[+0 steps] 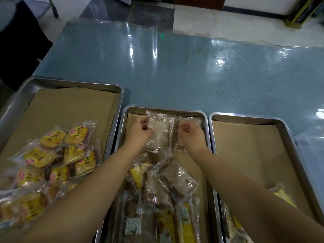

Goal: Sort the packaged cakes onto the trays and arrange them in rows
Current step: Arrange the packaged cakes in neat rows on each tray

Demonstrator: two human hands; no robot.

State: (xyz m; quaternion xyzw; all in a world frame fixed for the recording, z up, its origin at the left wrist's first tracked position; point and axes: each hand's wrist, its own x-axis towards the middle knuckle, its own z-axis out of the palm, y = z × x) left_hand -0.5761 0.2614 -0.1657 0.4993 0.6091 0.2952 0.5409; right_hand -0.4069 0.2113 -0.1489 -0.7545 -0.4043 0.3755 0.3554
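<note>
Open tabletop [175, 71] beyond trays [287, 130] (raised rims [166, 108])

Brown cake packs [161, 132] held at frame centre.
L hand [140, 132] & R hand [190, 133] pinch the wrappers over mid tray's [166, 108] top end; yellow packs [52, 155] piled in L tray [78, 83], lower left.

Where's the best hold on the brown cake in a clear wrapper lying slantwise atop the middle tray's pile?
Probably across its long edges, coming from above: the brown cake in a clear wrapper lies flat and uppermost in the steel middle tray, body exposed, while its crimped ends look thin and slippery.
</note>
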